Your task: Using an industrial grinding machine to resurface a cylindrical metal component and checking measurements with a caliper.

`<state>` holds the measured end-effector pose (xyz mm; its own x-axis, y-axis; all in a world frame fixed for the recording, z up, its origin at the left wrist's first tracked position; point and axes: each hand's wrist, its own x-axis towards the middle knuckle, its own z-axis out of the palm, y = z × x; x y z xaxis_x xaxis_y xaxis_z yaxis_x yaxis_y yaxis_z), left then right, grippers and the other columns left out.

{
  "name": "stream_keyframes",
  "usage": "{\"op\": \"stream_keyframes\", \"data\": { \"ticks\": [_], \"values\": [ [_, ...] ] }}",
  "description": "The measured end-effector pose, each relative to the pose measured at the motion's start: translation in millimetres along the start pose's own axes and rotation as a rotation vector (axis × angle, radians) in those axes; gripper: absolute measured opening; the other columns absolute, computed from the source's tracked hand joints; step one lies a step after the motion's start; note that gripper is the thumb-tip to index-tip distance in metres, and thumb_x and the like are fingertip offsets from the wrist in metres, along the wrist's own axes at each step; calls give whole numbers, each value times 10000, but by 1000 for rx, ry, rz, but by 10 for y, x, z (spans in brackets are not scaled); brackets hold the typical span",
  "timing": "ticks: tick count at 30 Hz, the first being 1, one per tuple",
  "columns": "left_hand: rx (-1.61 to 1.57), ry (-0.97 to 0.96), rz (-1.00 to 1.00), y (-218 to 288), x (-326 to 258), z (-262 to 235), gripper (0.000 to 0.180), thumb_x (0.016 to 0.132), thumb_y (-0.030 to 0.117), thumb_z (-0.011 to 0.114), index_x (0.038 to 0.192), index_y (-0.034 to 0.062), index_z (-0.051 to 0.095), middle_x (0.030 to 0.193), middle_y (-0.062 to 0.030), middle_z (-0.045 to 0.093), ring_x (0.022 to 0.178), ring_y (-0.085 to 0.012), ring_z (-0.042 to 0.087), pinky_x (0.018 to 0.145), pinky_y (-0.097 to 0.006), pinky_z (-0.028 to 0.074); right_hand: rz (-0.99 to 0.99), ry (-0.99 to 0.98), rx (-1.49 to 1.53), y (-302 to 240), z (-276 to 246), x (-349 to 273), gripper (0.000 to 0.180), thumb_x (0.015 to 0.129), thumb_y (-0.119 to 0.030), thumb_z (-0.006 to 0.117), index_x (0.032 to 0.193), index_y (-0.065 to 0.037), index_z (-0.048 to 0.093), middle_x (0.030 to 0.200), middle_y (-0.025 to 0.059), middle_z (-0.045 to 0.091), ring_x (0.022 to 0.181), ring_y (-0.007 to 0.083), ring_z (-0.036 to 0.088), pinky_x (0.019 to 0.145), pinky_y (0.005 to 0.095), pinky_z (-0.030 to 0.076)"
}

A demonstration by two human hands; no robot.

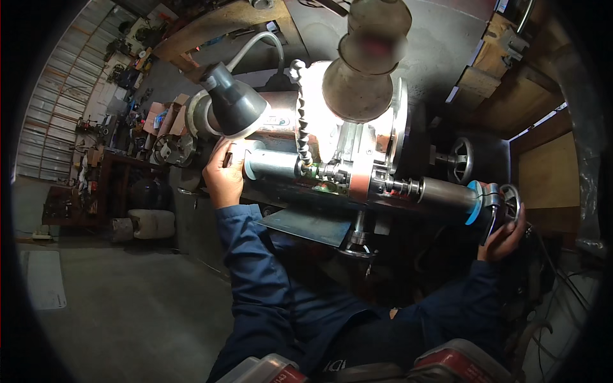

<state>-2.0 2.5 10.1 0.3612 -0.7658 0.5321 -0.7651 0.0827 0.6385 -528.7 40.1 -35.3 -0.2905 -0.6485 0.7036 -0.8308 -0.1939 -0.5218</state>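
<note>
A metalworking machine stretches across the middle of the view, with a shaft-like workpiece (332,171) held between two grey cylinders. My left hand (222,180) is at the outer end of the left cylinder (276,165), just below a dark lamp (235,105). Its fingers curl around something dark that I cannot make out. At the far right my right hand (506,240) grips the rim of a small handwheel (511,199). A lever (489,225) runs close by its thumb side. The right cylinder (447,193) has a blue ring at its outer end.
A segmented hose (302,115) hangs down to the workpiece. Behind it stands a bright round guard (402,121). A metal tray (308,225) and a lower handwheel (357,253) project toward me. Another handwheel (461,159) is behind at right. Cluttered shelves (128,108) line the left.
</note>
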Motion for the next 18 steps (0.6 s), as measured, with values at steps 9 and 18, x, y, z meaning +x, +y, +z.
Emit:
{"op": "stream_keyframes", "data": {
  "ticks": [9,18],
  "values": [
    [-226,77,-273,-133,5,10,245,804,102,758,986,-41,674,893,0,642,811,-68,563,731,-220,471,107,-259,48,-238,-104,456,335,1007,-148,380,1233,25,557,1154,175,629,1091,258,600,934,347,449],
    [-224,78,-261,-160,-2,30,243,839,135,724,1020,-23,685,913,-19,659,822,-81,571,751,-232,461,257,-422,21,-305,-126,633,312,1000,-128,399,1217,4,580,1169,168,627,1114,245,588,956,339,437]
  ]
}}
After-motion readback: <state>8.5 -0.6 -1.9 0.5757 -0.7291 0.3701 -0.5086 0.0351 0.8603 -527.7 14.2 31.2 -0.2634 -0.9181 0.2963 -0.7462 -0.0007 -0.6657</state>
